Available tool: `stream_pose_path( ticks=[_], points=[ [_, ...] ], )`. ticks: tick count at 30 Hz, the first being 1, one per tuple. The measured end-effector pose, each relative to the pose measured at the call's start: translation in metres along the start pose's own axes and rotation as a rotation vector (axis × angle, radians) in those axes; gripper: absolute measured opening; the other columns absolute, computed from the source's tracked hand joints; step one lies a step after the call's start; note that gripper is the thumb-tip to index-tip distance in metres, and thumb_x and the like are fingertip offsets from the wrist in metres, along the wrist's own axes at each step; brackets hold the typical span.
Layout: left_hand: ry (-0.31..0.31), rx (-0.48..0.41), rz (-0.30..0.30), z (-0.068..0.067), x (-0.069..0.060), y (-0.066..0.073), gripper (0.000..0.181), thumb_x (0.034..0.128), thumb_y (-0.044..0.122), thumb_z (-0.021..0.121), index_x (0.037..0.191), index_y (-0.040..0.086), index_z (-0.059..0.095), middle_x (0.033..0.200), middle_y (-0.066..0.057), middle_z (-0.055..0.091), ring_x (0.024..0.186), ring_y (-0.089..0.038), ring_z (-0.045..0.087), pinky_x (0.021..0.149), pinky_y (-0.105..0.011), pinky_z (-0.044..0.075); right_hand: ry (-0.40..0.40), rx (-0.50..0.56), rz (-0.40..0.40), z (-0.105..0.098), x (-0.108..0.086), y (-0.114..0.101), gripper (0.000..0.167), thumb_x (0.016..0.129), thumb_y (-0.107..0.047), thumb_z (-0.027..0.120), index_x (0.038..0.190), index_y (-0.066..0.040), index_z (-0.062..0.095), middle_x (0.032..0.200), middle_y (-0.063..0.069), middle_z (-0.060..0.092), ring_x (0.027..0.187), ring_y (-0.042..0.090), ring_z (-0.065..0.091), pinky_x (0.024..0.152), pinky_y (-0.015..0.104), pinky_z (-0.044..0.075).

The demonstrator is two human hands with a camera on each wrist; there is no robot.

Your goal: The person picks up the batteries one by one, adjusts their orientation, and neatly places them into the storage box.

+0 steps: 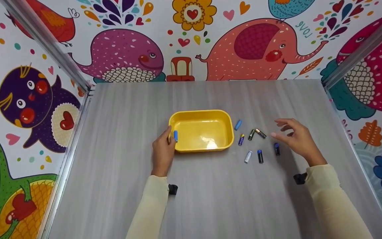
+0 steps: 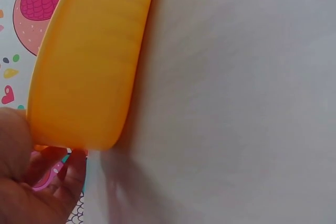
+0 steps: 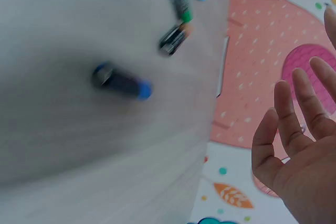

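Left grip: the person's left hand (image 1: 162,151) is clenched on the left end of the yellow plastic tray (image 1: 200,113), thumb over the rim.
Yellow tray: on the grey counter (image 1: 111,139), left of the loose batteries.
Blue battery (image 1: 175,136): at the tray's left end, beside that thumb; whether they touch, I cannot tell.
Right grip: the right hand (image 1: 295,139) is released, fingers parted and slightly bent, above the counter near a dark blue-ended battery (image 1: 277,149).
Loose batteries: seven on the counter, including a white battery (image 1: 248,157).
Left wrist view only: the tray's outer side, fingers at its end.
Right wrist view only: the right palm.
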State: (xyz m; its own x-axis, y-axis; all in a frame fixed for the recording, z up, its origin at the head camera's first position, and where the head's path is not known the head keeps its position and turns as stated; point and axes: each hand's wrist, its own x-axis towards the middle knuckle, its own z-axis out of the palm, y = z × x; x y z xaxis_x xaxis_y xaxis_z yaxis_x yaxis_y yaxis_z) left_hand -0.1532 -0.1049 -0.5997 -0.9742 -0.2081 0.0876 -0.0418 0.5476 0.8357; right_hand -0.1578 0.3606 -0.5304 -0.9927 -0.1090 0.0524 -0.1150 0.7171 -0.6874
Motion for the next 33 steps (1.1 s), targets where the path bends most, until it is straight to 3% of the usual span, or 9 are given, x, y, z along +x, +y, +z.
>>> stream_pose_path(
  ticks=[3, 7, 10, 11, 14, 22, 33],
  points=[
    [-0.006, 0.0, -0.008, 0.0, 0.0, 0.001, 0.048, 0.0993, 0.009, 0.06, 0.147, 0.013, 0.056, 0.146, -0.005, 0.06, 0.127, -0.015, 0.061, 0.105, -0.034, 0.052, -0.026, -0.019, 0.034, 0.001, -0.006, 0.012, 0.059, 0.089, -0.042, 0.078, 0.14, -0.019, 0.06, 0.128, 0.012, 0.062, 0.112, 0.028, 0.058, 0.093, 0.048, 0.053],
    [-0.004, 0.021, -0.024, 0.001, 0.0, 0.002, 0.049, 0.0995, 0.009, 0.059, 0.148, 0.015, 0.056, 0.146, -0.003, 0.061, 0.111, -0.013, 0.064, 0.098, -0.031, 0.055, -0.049, -0.052, 0.067, 0.004, -0.012, 0.026, 0.063, 0.087, -0.039, 0.081, 0.141, -0.015, 0.06, 0.128, 0.017, 0.062, 0.112, 0.034, 0.06, 0.093, 0.055, 0.054],
    [-0.001, 0.035, -0.023, 0.001, 0.0, 0.002, 0.049, 0.0995, 0.009, 0.059, 0.148, 0.016, 0.056, 0.147, -0.002, 0.06, 0.108, -0.012, 0.063, 0.096, -0.03, 0.055, -0.069, -0.075, 0.078, 0.007, -0.016, 0.036, 0.064, 0.086, -0.037, 0.083, 0.141, -0.014, 0.06, 0.128, 0.018, 0.062, 0.111, 0.037, 0.061, 0.09, 0.056, 0.056],
    [0.002, 0.037, -0.022, 0.001, 0.0, 0.001, 0.049, 0.0994, 0.009, 0.06, 0.148, 0.016, 0.056, 0.147, -0.002, 0.06, 0.108, -0.012, 0.063, 0.095, -0.03, 0.056, -0.076, -0.077, 0.078, 0.008, -0.017, 0.04, 0.063, 0.086, -0.034, 0.083, 0.141, -0.014, 0.06, 0.127, 0.019, 0.062, 0.111, 0.038, 0.061, 0.09, 0.061, 0.054],
    [0.004, 0.027, -0.015, 0.001, 0.0, 0.001, 0.049, 0.0991, 0.008, 0.06, 0.148, 0.015, 0.056, 0.147, -0.003, 0.06, 0.119, -0.013, 0.063, 0.101, -0.033, 0.055, -0.104, -0.081, 0.082, 0.011, -0.02, 0.048, 0.063, 0.085, -0.033, 0.084, 0.14, -0.014, 0.06, 0.127, 0.018, 0.062, 0.111, 0.038, 0.061, 0.091, 0.062, 0.053],
    [-0.002, 0.017, -0.018, 0.001, -0.002, 0.001, 0.05, 0.0988, 0.008, 0.062, 0.148, 0.014, 0.055, 0.146, -0.003, 0.06, 0.115, -0.014, 0.063, 0.101, -0.033, 0.055, -0.185, -0.07, 0.11, 0.016, -0.026, 0.068, 0.068, 0.08, -0.035, 0.087, 0.139, -0.013, 0.062, 0.13, 0.017, 0.062, 0.114, 0.036, 0.058, 0.097, 0.062, 0.051],
    [-0.008, 0.026, -0.021, 0.001, -0.001, 0.002, 0.049, 0.0998, 0.009, 0.061, 0.149, 0.013, 0.055, 0.148, -0.004, 0.059, 0.13, -0.014, 0.059, 0.107, -0.034, 0.051, -0.228, -0.075, 0.121, 0.018, -0.025, 0.074, 0.076, 0.075, -0.043, 0.089, 0.14, -0.015, 0.063, 0.131, 0.016, 0.06, 0.114, 0.034, 0.055, 0.1, 0.06, 0.05]
  ],
)
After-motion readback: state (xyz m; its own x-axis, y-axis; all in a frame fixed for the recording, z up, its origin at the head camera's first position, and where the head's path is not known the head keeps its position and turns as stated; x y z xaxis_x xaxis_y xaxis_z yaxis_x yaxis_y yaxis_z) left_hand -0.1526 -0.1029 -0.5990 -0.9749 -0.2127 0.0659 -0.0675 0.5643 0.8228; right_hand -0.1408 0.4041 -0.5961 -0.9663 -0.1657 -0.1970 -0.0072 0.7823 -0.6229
